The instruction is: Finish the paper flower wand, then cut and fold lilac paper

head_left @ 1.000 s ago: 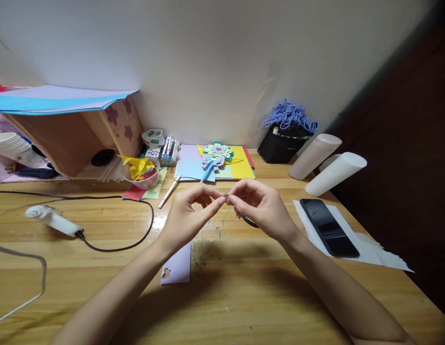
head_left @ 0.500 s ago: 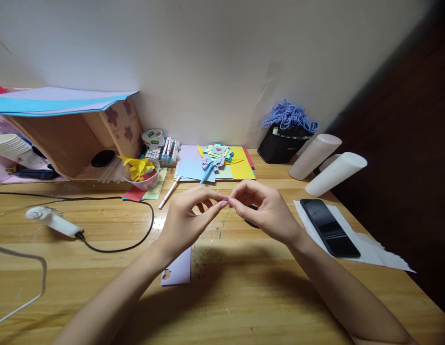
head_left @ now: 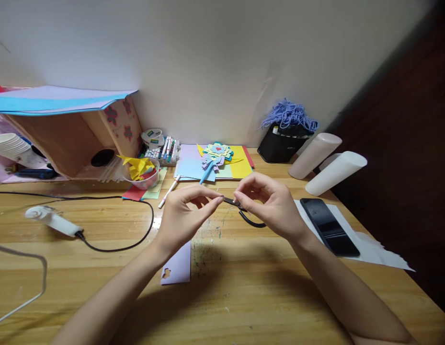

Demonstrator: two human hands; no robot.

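My left hand (head_left: 188, 215) hovers over the middle of the wooden desk (head_left: 244, 297), thumb and forefinger pinched on something too small to name. My right hand (head_left: 276, 206) is closed beside it. It holds small black-handled scissors (head_left: 240, 211), whose dark blade points at my left fingertips and whose black loop hangs below my fingers. A lilac paper strip (head_left: 177, 268) with a small cut-out shape lies on the desk under my left wrist.
A layered paper flower (head_left: 217, 155) lies on coloured sheets (head_left: 240, 167) at the back. Nearby are a marker (head_left: 169, 191), a bowl of paper scraps (head_left: 141, 172), a glue gun (head_left: 51, 219) with its black cord, a phone (head_left: 328, 226) on white paper and two white tubes (head_left: 333, 173).
My hands have drawn slightly apart. The right hand moved right, and the scissors' blade now shows between the two hands.
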